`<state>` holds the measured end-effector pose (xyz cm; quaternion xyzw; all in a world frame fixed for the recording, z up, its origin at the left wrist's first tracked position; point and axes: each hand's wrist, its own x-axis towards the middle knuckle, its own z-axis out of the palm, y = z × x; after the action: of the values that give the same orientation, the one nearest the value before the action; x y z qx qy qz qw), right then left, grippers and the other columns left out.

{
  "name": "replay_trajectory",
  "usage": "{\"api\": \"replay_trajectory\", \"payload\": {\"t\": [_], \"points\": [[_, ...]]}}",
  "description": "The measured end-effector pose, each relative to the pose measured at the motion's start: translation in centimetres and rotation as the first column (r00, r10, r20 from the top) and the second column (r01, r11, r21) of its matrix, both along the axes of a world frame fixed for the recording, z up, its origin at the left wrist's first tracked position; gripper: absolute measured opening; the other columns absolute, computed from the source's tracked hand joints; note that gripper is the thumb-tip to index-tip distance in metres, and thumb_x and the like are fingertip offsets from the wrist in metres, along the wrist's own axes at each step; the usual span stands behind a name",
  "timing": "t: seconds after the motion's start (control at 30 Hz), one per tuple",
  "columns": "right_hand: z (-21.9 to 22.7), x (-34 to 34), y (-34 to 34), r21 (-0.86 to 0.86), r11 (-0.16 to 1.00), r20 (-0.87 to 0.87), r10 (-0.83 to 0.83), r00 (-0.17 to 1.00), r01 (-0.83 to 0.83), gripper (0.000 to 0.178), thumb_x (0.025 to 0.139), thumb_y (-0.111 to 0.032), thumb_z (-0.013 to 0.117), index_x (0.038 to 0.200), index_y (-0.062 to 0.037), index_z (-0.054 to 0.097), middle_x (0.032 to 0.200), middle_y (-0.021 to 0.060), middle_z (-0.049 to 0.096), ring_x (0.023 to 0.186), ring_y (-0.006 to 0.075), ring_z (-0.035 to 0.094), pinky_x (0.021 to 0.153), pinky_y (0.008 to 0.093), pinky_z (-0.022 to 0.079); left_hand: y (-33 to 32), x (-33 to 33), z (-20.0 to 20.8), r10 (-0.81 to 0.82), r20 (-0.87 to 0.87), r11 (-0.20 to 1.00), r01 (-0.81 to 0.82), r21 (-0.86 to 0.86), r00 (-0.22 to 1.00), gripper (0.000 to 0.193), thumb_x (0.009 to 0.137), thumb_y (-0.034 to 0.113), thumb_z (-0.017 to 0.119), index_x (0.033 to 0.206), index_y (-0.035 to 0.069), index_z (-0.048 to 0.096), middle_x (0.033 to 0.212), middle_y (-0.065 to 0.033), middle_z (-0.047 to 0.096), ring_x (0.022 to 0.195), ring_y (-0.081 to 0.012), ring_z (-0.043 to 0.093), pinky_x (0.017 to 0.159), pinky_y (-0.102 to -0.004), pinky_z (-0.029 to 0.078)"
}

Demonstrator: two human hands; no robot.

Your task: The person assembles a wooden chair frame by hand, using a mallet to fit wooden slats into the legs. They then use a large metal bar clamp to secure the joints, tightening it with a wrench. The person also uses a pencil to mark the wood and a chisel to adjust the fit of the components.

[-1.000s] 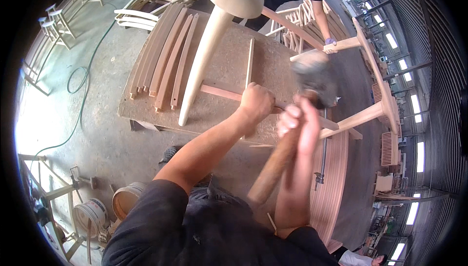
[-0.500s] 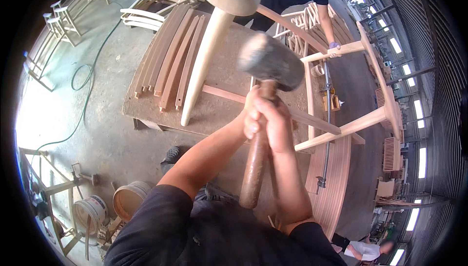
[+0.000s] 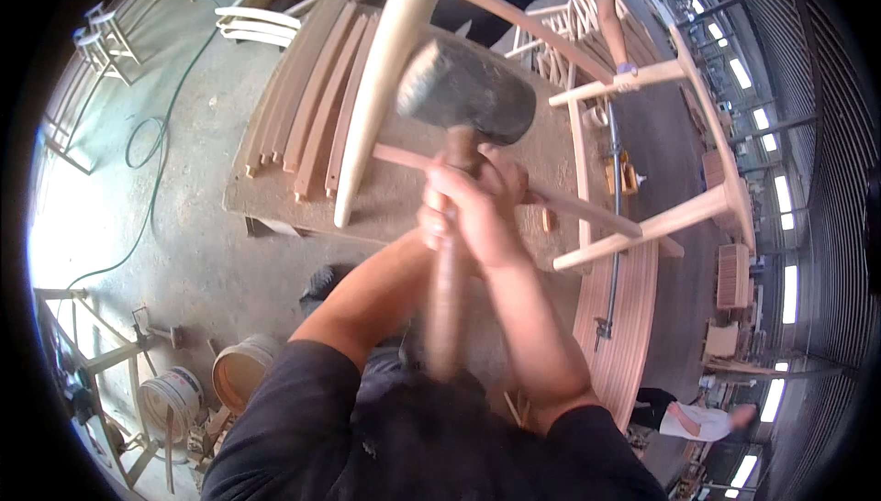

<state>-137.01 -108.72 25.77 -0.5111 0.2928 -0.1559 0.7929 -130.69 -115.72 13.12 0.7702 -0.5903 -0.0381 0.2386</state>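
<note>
Both my hands are closed round the brown handle point(image 3: 444, 290) of a mallet, just below its big black head point(image 3: 473, 93), which has a pale worn face. My right hand point(image 3: 463, 203) wraps the handle on the near side; my left hand point(image 3: 505, 173) is partly hidden behind it. The mallet hangs over a wooden furniture frame. A thick pale leg point(image 3: 381, 106) of the frame stands left of the mallet head, and a reddish rail point(image 3: 587, 214) runs behind my hands to the right-hand leg point(image 3: 642, 228). A co-worker's hand point(image 3: 626, 79) rests on the far right part.
Several curved brown wooden pieces point(image 3: 317, 97) lie on a worn worktable point(image 3: 275, 198). A long metal bar clamp point(image 3: 615, 171) runs along the right. Two buckets point(image 3: 170, 395) stand at lower left, and a green hose point(image 3: 174, 143) crosses the floor. Another person point(image 3: 688, 420) stands at lower right.
The mallet head has moved left and slightly up, and my hands have shifted left with it, still round the handle. The view has shifted slightly.
</note>
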Motion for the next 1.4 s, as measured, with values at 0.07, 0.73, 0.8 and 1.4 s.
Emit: {"api": "replay_trajectory", "payload": {"t": [0.07,0.73,0.8,1.4], "points": [[3.1,-0.4,-0.1,-0.042,0.998,-0.033,0.055,0.998,-0.056,0.019,0.095,-0.018,0.066,0.097,-0.0071,0.050,0.068,0.0028,0.053,0.049,0.0127,0.053,0.043,0.0303,0.045,-0.1,-0.9,1.2,0.019,0.055,1.000,-0.020,0.017,0.998,0.034,0.096,0.043,0.063,0.087,0.012,0.074,0.087,-0.0089,0.075,0.088,-0.0247,0.074,0.078,-0.0378,0.054],[-22.0,-19.0,-3.2,0.486,0.363,-0.237,-0.821,0.519,0.795,0.023,0.093,-0.016,0.063,0.079,-0.0155,0.046,0.070,-0.0044,0.044,0.054,0.0075,0.044,0.047,0.0255,0.039,3.9,3.7,6.5,-0.069,0.221,0.957,0.001,0.291,0.973,0.068,0.083,0.074,0.056,0.078,0.008,0.068,0.067,-0.0112,0.067,0.068,-0.0306,0.072,0.058,-0.0403,0.057],[-21.3,-11.9,-1.6,0.391,0.449,-0.327,-0.748,0.578,0.803,0.019,0.093,-0.011,0.059,0.077,-0.0118,0.048,0.067,-0.0004,0.047,0.052,0.0106,0.047,0.050,0.0272,0.046,4.1,4.0,5.4,-0.054,0.180,0.984,0.021,0.178,0.982,0.069,0.082,0.076,0.056,0.078,0.008,0.068,0.066,-0.0104,0.067,0.067,-0.0299,0.072,0.058,-0.0399,0.056],[-18.0,-23.1,3.6,0.569,0.746,0.056,-0.457,0.888,0.347,0.006,0.098,-0.015,0.053,0.100,-0.0207,0.052,0.070,-0.0074,0.043,0.055,0.0095,0.044,0.048,0.0276,0.037,3.7,4.1,5.7,-0.042,0.152,0.969,0.003,0.249,0.987,0.063,0.081,0.075,0.055,0.079,0.016,0.075,0.073,-0.0049,0.071,0.069,-0.0255,0.072,0.057,-0.0367,0.054]]}}
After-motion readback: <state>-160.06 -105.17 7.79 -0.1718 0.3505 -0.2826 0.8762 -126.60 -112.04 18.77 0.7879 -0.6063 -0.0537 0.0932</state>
